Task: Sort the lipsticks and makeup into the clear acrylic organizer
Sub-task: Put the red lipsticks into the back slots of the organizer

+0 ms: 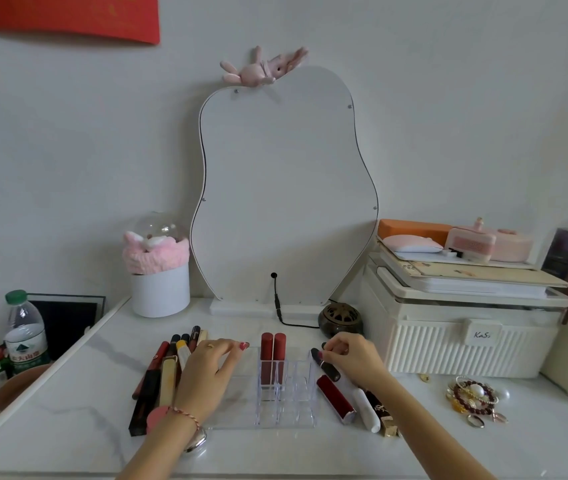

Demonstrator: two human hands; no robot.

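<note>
The clear acrylic organizer (296, 400) sits in the middle of the white table. Two red lipsticks (273, 351) stand upright in its back-left slots. My left hand (209, 368) rests flat on the organizer's left part, fingers straight. Left of it lie several long makeup tubes and pencils (164, 368). My right hand (351, 358) pinches a black and red lipstick (325, 363) at the organizer's right edge. More lipsticks lie to the right: a red one (336, 398), a white one (367, 410) and a black and gold one (384, 415).
A curvy mirror (282, 188) stands behind with a black cable (282, 313). A cream storage box (462, 341) sits at the right, jewellery (476, 400) in front of it. A dark round burner (339, 318), a white cylinder box (159, 292) and a water bottle (26, 334) stand around.
</note>
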